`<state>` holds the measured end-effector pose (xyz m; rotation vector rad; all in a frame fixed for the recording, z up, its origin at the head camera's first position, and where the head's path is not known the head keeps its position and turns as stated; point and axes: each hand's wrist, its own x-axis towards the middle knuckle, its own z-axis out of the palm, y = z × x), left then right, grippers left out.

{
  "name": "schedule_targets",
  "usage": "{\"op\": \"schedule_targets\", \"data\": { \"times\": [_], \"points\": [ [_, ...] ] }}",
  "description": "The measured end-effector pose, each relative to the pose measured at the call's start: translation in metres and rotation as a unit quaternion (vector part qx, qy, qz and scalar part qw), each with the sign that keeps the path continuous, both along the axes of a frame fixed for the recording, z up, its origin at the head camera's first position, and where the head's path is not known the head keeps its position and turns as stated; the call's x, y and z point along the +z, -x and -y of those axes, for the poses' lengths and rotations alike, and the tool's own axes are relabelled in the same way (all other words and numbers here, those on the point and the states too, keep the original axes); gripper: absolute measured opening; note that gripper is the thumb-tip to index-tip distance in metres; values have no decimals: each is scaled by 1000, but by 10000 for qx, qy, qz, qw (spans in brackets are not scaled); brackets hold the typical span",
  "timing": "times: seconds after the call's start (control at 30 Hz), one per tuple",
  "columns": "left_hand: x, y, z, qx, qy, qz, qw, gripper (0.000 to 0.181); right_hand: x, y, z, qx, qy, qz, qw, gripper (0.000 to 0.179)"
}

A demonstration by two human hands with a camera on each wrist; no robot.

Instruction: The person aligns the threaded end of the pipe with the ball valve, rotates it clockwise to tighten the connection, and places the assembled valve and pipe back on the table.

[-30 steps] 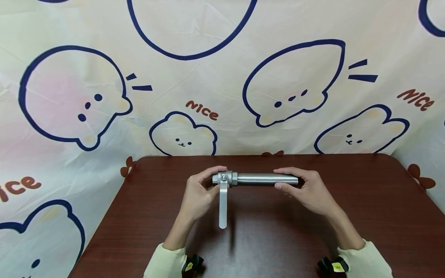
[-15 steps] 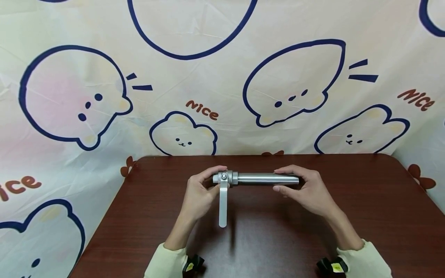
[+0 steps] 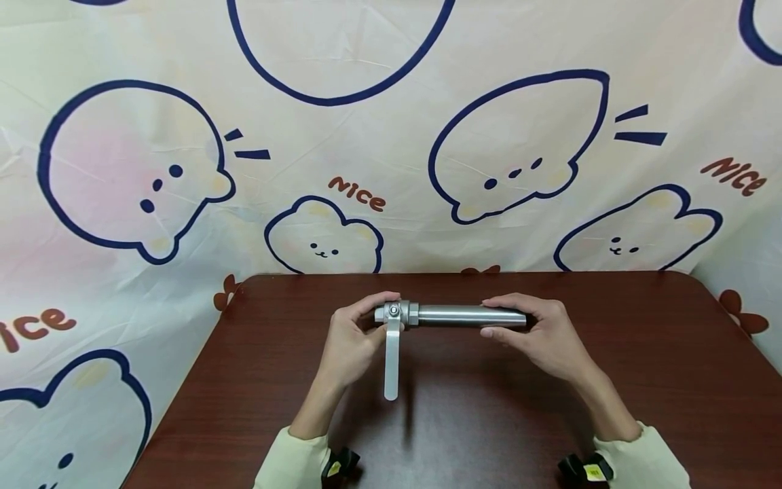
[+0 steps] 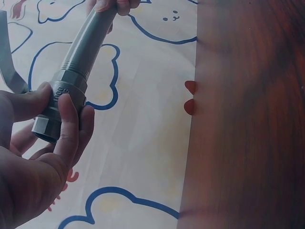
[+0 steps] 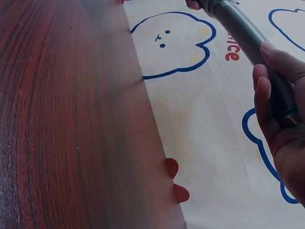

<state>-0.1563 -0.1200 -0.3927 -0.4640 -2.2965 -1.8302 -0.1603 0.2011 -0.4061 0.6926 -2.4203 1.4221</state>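
A silver ball valve (image 3: 394, 310) with a long flat lever handle (image 3: 392, 367) is joined at its right side to a straight metal pipe (image 3: 455, 315). My left hand (image 3: 348, 343) grips the valve body, thumb in front and fingers behind; the left wrist view shows the hexagonal open end of the valve (image 4: 43, 128) between thumb and fingers. On the other side my right hand (image 3: 544, 336) holds the pipe near its free end, thumb below and fingers above. The pipe lies level across the head view, and the lever points toward me.
A dark brown wooden table (image 3: 464, 421) lies under both hands, with a shadow of the lever on it. Behind its far edge hangs a pale cloth (image 3: 403, 156) printed with blue cartoon outlines. Black wrist devices (image 3: 339, 467) sit at the sleeves.
The right thumb has shifted very slightly left along the pipe from a second ago. Otherwise the hands and the valve with its pipe stay nearly still.
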Motion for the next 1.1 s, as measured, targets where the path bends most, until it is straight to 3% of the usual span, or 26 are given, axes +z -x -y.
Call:
{"op": "schedule_targets", "data": {
  "times": [0.33, 0.7, 1.1],
  "points": [
    [0, -1, 0, -63, -33, -2, 10000, 45, 1, -1, 0, -24, -43, 50, 10000, 43],
    [0, -1, 0, -125, -96, -24, 9999, 45, 4, -1, -2, 198, 185, 698, 9972, 39],
    [1, -1, -1, -118, -73, -41, 9999, 45, 4, 1, -2, 191, 99, 914, 9956, 34]
  ]
}}
